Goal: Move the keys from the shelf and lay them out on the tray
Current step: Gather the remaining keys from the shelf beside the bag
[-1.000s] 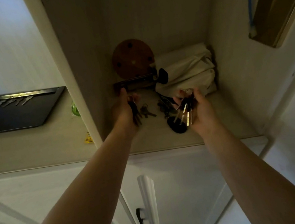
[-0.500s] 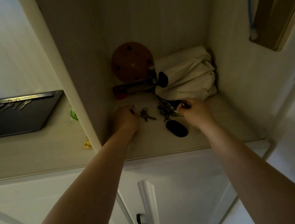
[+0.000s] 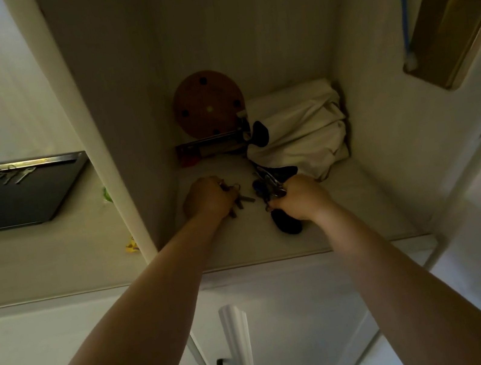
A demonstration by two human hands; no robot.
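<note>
As we reach into the shelf, our left hand closes on a small key bunch and our right hand on a larger key cluster; lifting each clear without snagging should ease transfer to the tray on the worktop.

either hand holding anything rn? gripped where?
Left hand is closed over a small key bunch near its ring, blades sticking out. Right hand grips a bigger key bunch; exact hold is hidden.
</note>
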